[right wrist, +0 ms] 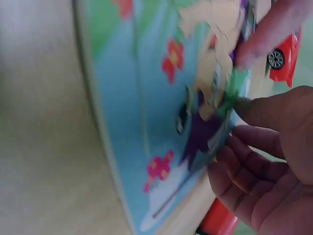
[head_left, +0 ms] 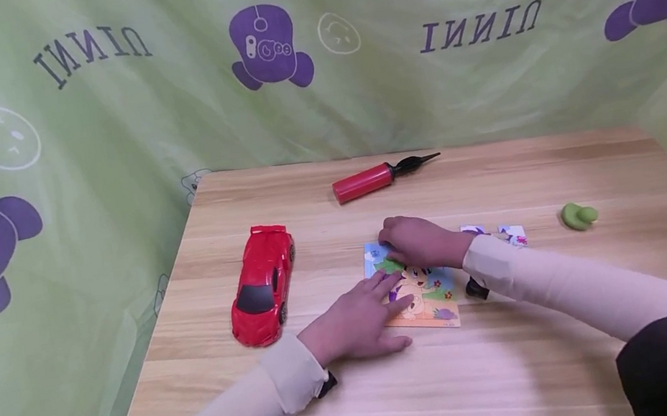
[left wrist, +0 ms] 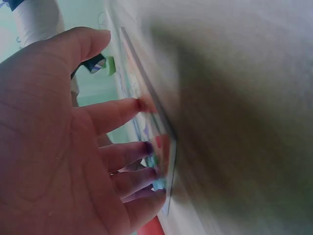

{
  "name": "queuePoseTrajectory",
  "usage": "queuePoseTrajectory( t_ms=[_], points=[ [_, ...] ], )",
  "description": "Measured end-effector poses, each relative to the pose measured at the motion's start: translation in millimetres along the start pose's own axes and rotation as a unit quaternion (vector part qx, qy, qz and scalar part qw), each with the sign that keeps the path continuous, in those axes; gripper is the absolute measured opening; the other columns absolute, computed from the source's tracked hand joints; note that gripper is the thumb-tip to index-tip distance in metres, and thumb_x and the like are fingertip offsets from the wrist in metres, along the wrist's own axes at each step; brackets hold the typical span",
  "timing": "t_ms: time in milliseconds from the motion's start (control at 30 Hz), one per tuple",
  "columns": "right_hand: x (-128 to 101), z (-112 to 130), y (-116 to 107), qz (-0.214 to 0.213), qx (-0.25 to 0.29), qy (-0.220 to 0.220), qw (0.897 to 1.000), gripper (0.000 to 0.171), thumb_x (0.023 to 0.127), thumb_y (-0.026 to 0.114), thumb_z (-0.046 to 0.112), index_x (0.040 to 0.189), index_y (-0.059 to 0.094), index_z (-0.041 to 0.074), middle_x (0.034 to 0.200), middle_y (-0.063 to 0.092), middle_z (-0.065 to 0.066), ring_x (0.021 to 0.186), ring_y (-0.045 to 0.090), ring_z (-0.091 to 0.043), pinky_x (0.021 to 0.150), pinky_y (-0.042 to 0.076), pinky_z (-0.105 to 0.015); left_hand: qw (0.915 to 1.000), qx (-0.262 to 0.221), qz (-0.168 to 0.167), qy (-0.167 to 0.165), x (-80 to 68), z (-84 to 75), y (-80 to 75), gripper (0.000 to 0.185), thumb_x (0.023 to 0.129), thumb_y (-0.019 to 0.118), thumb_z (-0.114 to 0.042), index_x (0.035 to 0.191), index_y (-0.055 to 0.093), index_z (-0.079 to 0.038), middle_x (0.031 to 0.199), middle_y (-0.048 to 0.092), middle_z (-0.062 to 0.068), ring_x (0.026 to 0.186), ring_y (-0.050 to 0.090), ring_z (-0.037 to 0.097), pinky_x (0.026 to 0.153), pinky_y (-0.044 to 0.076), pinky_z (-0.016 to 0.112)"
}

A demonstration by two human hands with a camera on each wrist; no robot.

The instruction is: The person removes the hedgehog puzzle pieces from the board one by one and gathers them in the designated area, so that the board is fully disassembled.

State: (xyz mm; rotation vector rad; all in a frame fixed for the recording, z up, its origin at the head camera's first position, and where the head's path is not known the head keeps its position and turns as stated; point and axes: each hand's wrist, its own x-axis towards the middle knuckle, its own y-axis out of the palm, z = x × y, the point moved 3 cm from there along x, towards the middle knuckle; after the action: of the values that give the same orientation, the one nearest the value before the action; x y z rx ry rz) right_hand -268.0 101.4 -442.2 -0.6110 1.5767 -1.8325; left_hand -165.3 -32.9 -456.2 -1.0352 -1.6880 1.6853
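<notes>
A colourful jigsaw puzzle [head_left: 441, 296] in a flat square board lies on the wooden table, showing a cartoon figure with purple hair, flowers and green leaves. My left hand [head_left: 356, 321] rests on its near left part, fingers spread and nearly straight, fingertips touching the surface in the left wrist view. At the far edge, my right hand [head_left: 422, 241] has its thumb [right wrist: 261, 111] and curled fingers close together, pinching a puzzle piece [right wrist: 229, 102] with green on it. The fingers partly hide that piece. Loose puzzle pieces [head_left: 513, 235] lie beyond the right wrist, partly covered by the sleeve.
A red toy car [head_left: 263, 284] stands left of the puzzle. Behind it lies a red hand pump [head_left: 365, 182] with a black nozzle. A small green toy [head_left: 579, 216] sits at the right. Green patterned curtain [head_left: 383, 105] surrounds the table's back and sides.
</notes>
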Motion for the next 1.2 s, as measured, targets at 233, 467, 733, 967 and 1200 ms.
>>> queuePoseTrajectory(
  t_ms=[233, 467, 733, 967, 1200],
  points=[
    [-3, 10, 0, -0.013, -0.011, 0.016, 1.000, 0.022, 0.084, 0.066, 0.023, 0.100, 0.066, 0.008, 0.083, 0.053, 0.001, 0.076, 0.048, -0.014, 0.070, 0.047, -0.031, 0.9993, 0.015, -0.030, 0.015, -0.4, -1.9, -0.6, 0.074, 0.080, 0.041, -0.070, 0.136, 0.046, -0.022, 0.140, 0.032, 0.012, 0.128, 0.026, 0.028, 0.107, 0.026, 0.037],
    [4, 13, -5, 0.026, 0.038, 0.060, 0.997, 0.022, 0.080, 0.069, 0.027, 0.086, 0.065, 0.007, 0.074, 0.051, -0.001, 0.066, 0.046, -0.016, 0.062, 0.042, -0.030, 0.9979, 0.057, -0.027, 0.016, -0.9, -6.4, -5.0, 0.080, 0.076, 0.041, -0.072, 0.136, 0.046, -0.019, 0.135, 0.040, 0.013, 0.122, 0.034, 0.030, 0.101, 0.033, 0.041],
    [13, 5, -3, 0.058, 0.127, 0.106, 0.984, 0.027, 0.080, 0.070, 0.031, 0.081, 0.057, 0.007, 0.073, 0.052, -0.001, 0.068, 0.048, -0.016, 0.063, 0.041, -0.028, 0.9986, 0.052, -0.009, 0.000, -1.0, -11.3, -9.4, 0.083, 0.074, 0.045, -0.073, 0.136, 0.046, -0.018, 0.137, 0.039, 0.016, 0.121, 0.037, 0.033, 0.098, 0.037, 0.040],
    [15, 2, -4, 0.052, 0.147, 0.127, 0.980, 0.022, 0.079, 0.072, 0.024, 0.089, 0.059, 0.010, 0.075, 0.054, 0.000, 0.068, 0.050, -0.015, 0.064, 0.042, -0.027, 0.9982, 0.056, -0.018, -0.006, -1.2, -10.8, -6.3, 0.083, 0.073, 0.047, -0.072, 0.137, 0.045, -0.020, 0.138, 0.038, 0.015, 0.123, 0.036, 0.034, 0.099, 0.036, 0.042],
    [15, 4, -4, 0.056, 0.146, 0.142, 0.978, 0.029, 0.074, 0.076, 0.031, 0.088, 0.062, 0.009, 0.072, 0.056, 0.000, 0.067, 0.050, -0.015, 0.063, 0.042, -0.027, 0.9980, 0.059, -0.023, -0.004, -1.4, -10.5, -2.7, 0.080, 0.074, 0.048, -0.070, 0.137, 0.044, -0.021, 0.139, 0.036, 0.015, 0.123, 0.035, 0.035, 0.103, 0.032, 0.041]
  ],
)
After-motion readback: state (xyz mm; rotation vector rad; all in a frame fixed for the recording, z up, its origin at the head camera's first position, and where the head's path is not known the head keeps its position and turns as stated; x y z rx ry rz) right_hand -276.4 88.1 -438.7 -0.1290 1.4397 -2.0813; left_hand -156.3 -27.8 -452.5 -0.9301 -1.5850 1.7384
